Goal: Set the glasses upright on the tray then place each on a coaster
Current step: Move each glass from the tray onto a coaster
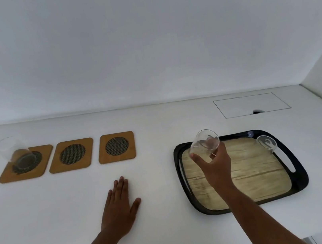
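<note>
Head view: the right grip (214, 163) grasped a glass (204, 143) over the tray (297, 174); the left grip (119, 204) lay released, flat on the bench (165, 184).

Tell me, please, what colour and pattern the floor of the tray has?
The tray has a pale wood-grain floor inside a black rim, seen clearly in the head view.

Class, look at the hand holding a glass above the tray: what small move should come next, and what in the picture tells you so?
Probably carry the held glass leftward and set it on the middle coaster. The right hand already grips it above the tray, the left coaster already bears a glass, and the middle and right coaster are bare. The left hand lies flat on the table.
</note>
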### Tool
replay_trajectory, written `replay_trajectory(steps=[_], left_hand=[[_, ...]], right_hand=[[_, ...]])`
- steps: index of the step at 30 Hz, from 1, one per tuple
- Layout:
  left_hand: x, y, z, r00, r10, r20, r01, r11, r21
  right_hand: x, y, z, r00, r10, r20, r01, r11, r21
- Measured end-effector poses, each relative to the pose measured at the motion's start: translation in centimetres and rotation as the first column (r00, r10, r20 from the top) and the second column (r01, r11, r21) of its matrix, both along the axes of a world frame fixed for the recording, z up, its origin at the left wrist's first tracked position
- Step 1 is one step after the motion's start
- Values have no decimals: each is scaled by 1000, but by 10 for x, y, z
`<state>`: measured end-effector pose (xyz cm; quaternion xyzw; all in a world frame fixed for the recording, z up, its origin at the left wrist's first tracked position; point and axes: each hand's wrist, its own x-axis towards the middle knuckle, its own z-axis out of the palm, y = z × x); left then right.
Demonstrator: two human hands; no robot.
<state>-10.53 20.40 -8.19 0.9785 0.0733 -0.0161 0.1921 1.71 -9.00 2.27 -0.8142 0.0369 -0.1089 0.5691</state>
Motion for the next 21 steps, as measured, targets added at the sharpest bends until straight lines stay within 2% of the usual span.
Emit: replay_trajectory(steps=[4,15,21], left_hand=[[-14,27,2,999,5,36,-4,1000,-28],[-45,174,4,965,259,45,-260,966,16],[-48,215,-9,968,251,8,-251,965,71]], right_hand=[[-8,46,-1,996,86,-18,-86,996,0],[-24,190,-13,949,311,-49,-312,950,-4],[-24,262,-16,920,390,-45,-390,921,6]])
